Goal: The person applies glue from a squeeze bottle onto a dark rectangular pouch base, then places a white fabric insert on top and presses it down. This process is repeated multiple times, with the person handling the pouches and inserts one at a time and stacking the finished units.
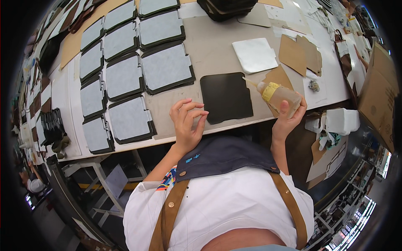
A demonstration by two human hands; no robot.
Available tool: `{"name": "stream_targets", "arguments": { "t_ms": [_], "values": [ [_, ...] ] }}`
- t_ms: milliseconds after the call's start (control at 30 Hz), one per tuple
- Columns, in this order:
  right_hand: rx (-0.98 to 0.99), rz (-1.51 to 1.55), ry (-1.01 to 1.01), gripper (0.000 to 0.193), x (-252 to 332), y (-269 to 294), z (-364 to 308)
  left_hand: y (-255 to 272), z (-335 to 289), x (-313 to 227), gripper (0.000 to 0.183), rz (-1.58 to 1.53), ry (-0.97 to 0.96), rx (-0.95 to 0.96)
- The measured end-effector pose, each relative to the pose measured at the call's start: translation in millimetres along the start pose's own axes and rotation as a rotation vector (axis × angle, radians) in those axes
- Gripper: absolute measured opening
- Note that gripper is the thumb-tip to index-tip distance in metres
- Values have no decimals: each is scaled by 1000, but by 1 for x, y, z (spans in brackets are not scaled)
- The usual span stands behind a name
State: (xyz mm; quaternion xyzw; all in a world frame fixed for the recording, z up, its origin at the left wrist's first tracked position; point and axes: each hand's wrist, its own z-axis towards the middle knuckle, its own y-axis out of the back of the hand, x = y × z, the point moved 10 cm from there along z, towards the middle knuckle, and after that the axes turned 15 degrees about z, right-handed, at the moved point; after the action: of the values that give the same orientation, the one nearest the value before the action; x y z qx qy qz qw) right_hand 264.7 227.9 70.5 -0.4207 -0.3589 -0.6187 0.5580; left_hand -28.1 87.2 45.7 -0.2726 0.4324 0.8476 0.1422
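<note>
A black panel (227, 98) with a notched outline lies flat near the table's front edge. My right hand (289, 119) is wrapped round a clear squeeze bottle (284, 99) with amber tint and yellow tape at its shoulder. The bottle is tilted, and its thin nozzle points left over the panel's upper right corner. My left hand (187, 123) hovers beside the panel's left edge, fingers loosely bent and apart, with nothing seen in them. Whether its fingertips touch the panel I cannot tell.
Rows of black pieces topped with pale grey sheets (127, 77) cover the table's left side. A stack of white sheets (255, 54) and brown card pieces (293, 54) lie beyond the panel. A dark pile (226, 8) stands at the back; a cardboard box (379, 96) stands far right.
</note>
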Motion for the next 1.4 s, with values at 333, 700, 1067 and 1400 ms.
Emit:
{"name": "stream_targets", "arguments": {
  "t_ms": [333,700,1067,1400],
  "values": [
    [10,-38,12,60,4,-3,-1,-1,0,1,17,1,-3,2],
    [54,13,41,60,8,-15,-7,1,0,-2,18,8,-22,14],
    [199,127,34,65,17,-56,-18,2,0,-2,19,-2,-22,11],
    [330,188,76,68,19,-92,-30,5,-1,0,22,-18,-11,2]
  ]
}}
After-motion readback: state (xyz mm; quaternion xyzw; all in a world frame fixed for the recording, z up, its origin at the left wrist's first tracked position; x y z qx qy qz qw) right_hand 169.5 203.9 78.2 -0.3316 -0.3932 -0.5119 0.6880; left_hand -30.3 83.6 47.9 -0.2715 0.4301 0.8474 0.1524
